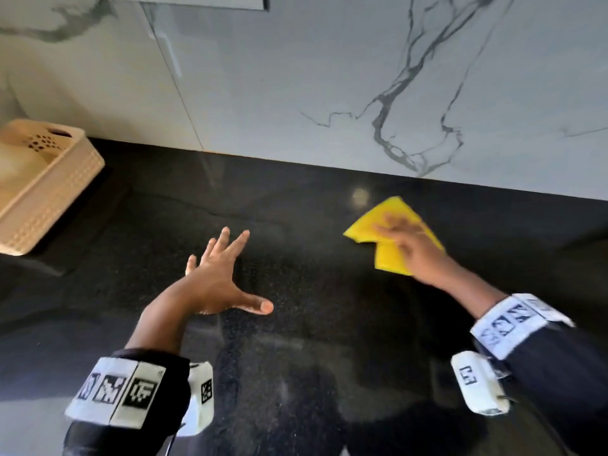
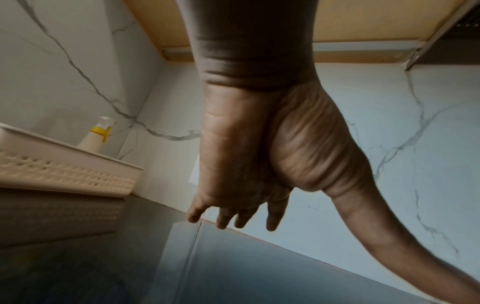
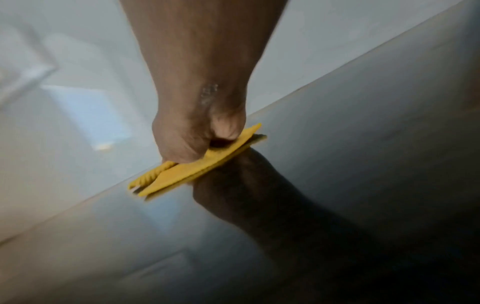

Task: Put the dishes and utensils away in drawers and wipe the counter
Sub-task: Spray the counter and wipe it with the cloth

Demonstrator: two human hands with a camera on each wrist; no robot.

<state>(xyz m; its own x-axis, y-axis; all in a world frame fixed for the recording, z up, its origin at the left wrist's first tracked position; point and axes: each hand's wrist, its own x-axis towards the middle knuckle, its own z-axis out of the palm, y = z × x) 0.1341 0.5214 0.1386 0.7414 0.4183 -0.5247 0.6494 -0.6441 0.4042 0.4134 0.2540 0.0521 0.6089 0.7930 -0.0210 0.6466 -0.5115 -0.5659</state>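
While no dishes or utensils are showing on the counter (image 1: 296, 340), the right hand (image 1: 414, 245) is pressing flat fingers on the cloth (image 1: 391, 222) at two o'clock; the left hand (image 1: 214, 278) is hovering spread, empty. Wiping is looking underway; much counter is probably remaining.

A kitchen corner in white marble and black stone

We see a glossy, speckled black counter (image 1: 296, 324) meeting a white backsplash (image 1: 296, 93) veined in grey, the wall mirrored faintly in the polished stone. A cream perforated basket (image 1: 49, 189) sits at the left with a spray bottle (image 2: 97, 135) behind it. A pale wood cabinet underside (image 2: 363, 22) hangs overhead.
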